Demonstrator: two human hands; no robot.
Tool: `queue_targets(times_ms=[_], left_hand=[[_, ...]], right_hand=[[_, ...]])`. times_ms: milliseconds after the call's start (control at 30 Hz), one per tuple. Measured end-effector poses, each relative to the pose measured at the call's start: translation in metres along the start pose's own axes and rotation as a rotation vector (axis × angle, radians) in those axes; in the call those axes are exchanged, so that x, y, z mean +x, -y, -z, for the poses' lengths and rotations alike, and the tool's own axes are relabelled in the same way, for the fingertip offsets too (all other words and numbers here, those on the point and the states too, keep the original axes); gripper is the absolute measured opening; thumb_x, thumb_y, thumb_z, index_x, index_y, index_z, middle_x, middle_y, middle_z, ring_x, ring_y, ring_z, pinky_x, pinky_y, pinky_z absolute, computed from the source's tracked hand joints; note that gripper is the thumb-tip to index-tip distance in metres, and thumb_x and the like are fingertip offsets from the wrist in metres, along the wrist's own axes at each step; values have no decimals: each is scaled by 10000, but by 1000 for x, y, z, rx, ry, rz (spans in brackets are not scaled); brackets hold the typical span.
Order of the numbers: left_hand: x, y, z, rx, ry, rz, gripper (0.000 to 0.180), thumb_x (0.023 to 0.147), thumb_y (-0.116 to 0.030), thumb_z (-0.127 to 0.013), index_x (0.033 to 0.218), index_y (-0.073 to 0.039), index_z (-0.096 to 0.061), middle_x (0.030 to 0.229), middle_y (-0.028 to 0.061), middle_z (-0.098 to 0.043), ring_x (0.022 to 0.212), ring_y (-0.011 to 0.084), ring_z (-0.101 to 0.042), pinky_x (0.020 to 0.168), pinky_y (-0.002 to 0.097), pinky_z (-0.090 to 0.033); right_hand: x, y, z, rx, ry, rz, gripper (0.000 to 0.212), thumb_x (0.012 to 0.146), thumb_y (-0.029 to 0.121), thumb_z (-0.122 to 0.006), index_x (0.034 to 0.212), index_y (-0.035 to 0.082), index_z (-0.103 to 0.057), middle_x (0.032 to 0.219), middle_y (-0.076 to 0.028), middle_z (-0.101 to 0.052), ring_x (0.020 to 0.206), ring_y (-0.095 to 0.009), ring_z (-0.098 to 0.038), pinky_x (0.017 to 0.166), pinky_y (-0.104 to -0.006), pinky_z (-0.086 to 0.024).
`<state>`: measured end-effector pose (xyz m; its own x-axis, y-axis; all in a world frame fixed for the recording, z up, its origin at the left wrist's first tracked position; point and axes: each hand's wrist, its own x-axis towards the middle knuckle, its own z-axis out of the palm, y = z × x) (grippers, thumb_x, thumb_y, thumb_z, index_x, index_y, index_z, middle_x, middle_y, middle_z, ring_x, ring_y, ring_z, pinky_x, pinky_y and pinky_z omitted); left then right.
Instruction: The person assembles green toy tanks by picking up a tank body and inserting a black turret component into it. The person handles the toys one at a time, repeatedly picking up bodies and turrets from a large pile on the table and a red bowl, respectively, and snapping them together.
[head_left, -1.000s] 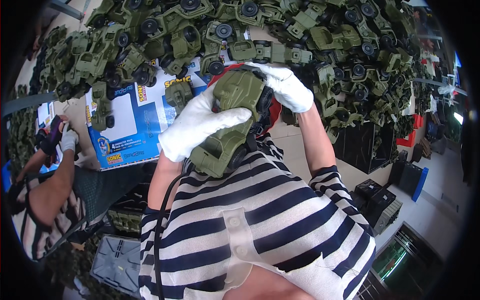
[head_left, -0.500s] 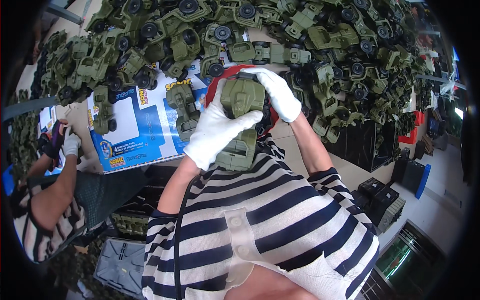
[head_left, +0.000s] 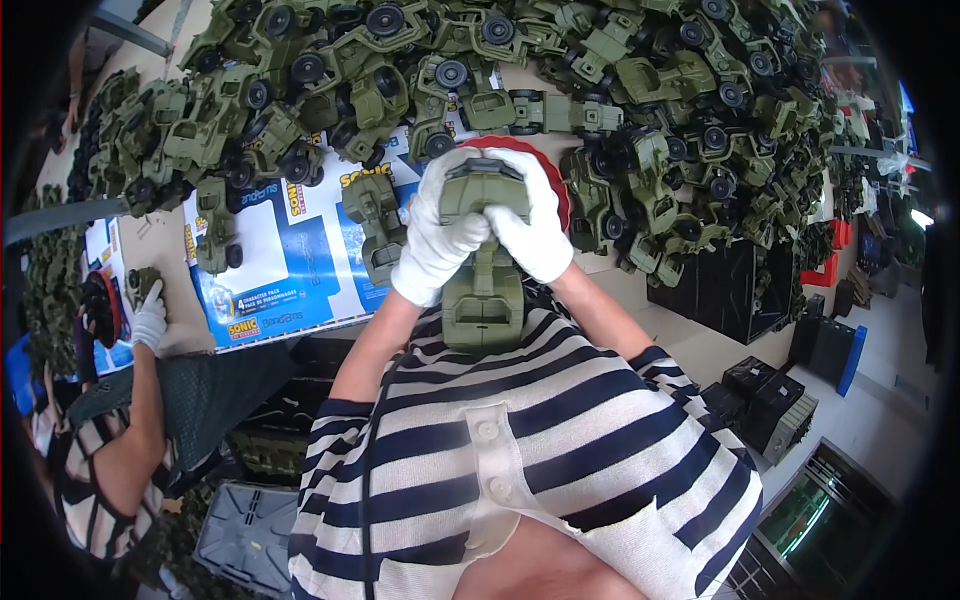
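Observation:
I hold an olive-green toy truck in front of my chest, its rear bed pointing toward me. My left hand, in a white glove, is closed round the left side of its front part. On the other side my right hand, gloved too, grips it, with the thumb pressed on the body. A dark strip shows at the truck's far end; its underside is hidden. Just beyond my hands lies a red round tray with a scalloped rim, mostly covered by hands and truck.
Similar green toy trucks with black wheels are heaped across the table. Single trucks lie on a blue-and-white printed sheet. At left a co-worker's gloved hand touches a green piece. Black crates stand on the floor at right.
My right hand has come from the truck's far right edge onto its body, thumb on top. The truck now sits straighter between both hands. The co-worker's hand has shifted to a green piece.

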<state>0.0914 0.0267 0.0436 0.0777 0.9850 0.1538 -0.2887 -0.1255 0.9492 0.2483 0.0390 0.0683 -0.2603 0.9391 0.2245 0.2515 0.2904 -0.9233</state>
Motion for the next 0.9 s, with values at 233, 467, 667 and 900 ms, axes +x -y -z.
queue_targets(times_ms=[233,467,667,900], left_hand=[[-3,-11,-4,337,-137,-222,395,879,-289,-685,1141,-12,-586,1051,140,-630,950,276,-639,858,358,-495],[3,-27,-2,524,-125,-246,359,818,-220,-715,1085,-4,-611,997,190,-632,892,345,-642,816,397,-510],[22,-15,2,415,-242,-135,258,965,-193,-550,1114,5,-623,1063,141,-660,971,247,-625,895,360,-483],[54,-30,-12,701,-304,-288,400,1009,-254,-486,1309,12,-488,1246,183,-565,1119,297,-571,968,398,-451]], right_hand=[[-5,-3,-9,99,-46,109,445,814,134,-669,1225,10,-552,1144,-169,-596,1059,-290,-598,945,-380,-462],[-9,1,-16,323,-110,21,379,911,194,-581,1247,21,-561,1200,-151,-600,1129,-278,-576,1004,-393,-434],[25,2,-15,114,-64,-54,299,921,198,-636,1176,47,-594,1126,-164,-615,1093,-303,-590,967,-378,-452],[-43,13,19,725,182,-527,879,838,224,-757,1527,30,-246,1481,-154,-400,1339,-228,-419,1087,-361,-362]])
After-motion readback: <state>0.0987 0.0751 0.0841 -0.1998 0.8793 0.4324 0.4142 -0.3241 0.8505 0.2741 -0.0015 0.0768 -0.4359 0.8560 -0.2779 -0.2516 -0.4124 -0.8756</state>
